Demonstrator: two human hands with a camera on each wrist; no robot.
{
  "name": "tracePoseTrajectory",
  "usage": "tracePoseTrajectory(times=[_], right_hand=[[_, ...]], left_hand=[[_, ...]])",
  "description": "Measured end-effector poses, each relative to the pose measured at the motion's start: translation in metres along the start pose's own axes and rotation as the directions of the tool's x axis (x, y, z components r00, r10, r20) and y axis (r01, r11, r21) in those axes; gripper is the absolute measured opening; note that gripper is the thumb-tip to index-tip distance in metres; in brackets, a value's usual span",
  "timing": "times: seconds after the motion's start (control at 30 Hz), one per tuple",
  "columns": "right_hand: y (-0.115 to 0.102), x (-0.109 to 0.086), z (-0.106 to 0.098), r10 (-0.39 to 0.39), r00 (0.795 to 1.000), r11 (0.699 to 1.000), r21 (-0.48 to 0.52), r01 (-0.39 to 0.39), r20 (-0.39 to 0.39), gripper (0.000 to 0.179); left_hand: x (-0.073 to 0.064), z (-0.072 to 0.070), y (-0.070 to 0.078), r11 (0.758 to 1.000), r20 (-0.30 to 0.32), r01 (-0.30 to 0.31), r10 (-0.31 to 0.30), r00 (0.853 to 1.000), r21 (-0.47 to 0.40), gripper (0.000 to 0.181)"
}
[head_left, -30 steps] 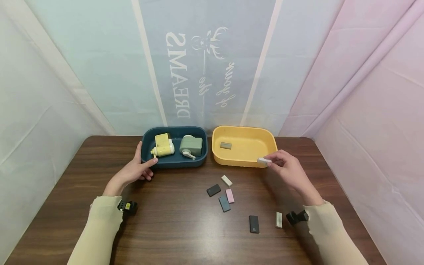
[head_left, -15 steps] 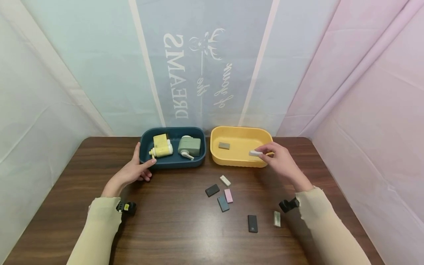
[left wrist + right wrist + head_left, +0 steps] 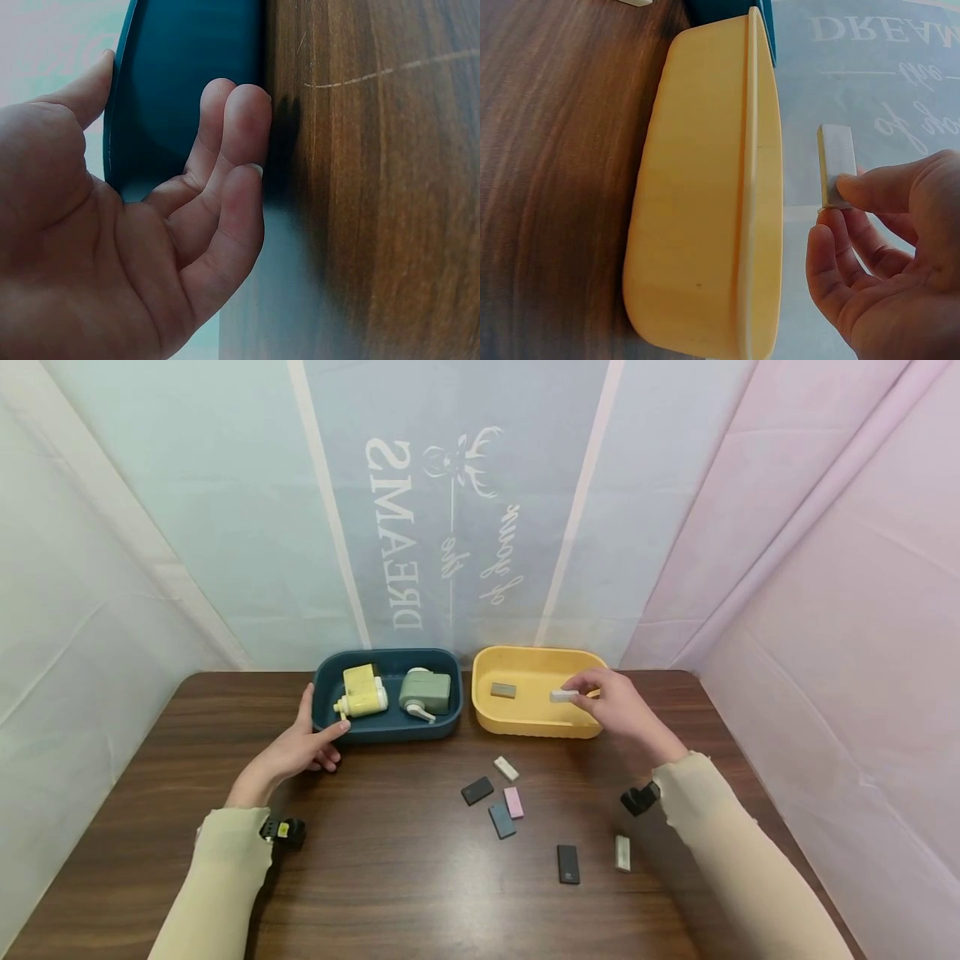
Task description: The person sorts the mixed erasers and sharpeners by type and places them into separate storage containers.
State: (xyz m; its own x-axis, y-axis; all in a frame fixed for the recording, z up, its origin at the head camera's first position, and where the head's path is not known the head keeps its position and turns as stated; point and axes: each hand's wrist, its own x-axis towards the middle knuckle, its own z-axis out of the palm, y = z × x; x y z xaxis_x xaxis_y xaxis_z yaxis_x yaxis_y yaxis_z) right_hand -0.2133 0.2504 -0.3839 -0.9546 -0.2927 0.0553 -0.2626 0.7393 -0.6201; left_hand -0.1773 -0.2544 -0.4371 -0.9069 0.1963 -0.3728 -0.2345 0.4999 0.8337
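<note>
In the head view my right hand [image 3: 611, 700] is over the yellow tray [image 3: 537, 727], pinching a small pale rectangular block [image 3: 563, 696] between thumb and fingers. The right wrist view shows the block [image 3: 835, 166] above the tray's rim level, apart from the tray [image 3: 694, 195]. My left hand [image 3: 296, 747] rests at the near-left corner of the dark blue tray [image 3: 387, 735], thumb at its front rim. Its other fingers, loosely bent, lie beside the tray's wall in the left wrist view. A grey-brown block [image 3: 502, 691] lies inside the yellow tray.
The blue tray holds a yellow item [image 3: 363, 692] and a green item [image 3: 426, 691] with a white crank-like part. Several small blocks lie on the wooden table, among them a pink one [image 3: 513, 802] and a black one [image 3: 567, 864]. A fabric backdrop [image 3: 457, 527] stands behind the trays.
My right hand has carried the pale block leftward and slightly away from me, from the yellow tray's near-right rim to over its interior. The left hand stays at the blue tray.
</note>
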Motion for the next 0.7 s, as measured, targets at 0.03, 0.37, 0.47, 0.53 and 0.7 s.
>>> tracePoseTrajectory(times=[0.03,0.37,0.47,0.53,0.7], right_hand=[[-0.001,0.002,0.000,0.000,1.000,1.000,-0.003,0.000,0.005,0.013],[-0.007,0.028,-0.003,0.004,0.999,1.000,-0.013,-0.004,0.045,0.014],[-0.008,0.035,-0.005,0.022,0.998,1.000,-0.013,-0.021,0.067,0.015],[-0.008,0.039,-0.006,0.043,0.996,0.999,-0.004,-0.043,0.083,0.016],[-0.008,0.052,-0.008,0.115,0.986,0.991,0.048,-0.122,0.123,0.018]], left_hand=[[0.000,0.000,0.000,1.000,0.001,0.000,0.000,1.000,0.000,0.104],[-0.001,0.001,0.002,1.000,0.005,0.002,-0.002,1.000,-0.012,0.104],[-0.001,0.000,0.002,1.000,0.006,0.006,-0.006,1.000,-0.014,0.105],[-0.002,0.000,0.003,1.000,0.006,0.008,-0.008,1.000,-0.012,0.106],[-0.003,-0.001,0.005,1.000,0.012,0.008,-0.008,1.000,-0.011,0.105]])
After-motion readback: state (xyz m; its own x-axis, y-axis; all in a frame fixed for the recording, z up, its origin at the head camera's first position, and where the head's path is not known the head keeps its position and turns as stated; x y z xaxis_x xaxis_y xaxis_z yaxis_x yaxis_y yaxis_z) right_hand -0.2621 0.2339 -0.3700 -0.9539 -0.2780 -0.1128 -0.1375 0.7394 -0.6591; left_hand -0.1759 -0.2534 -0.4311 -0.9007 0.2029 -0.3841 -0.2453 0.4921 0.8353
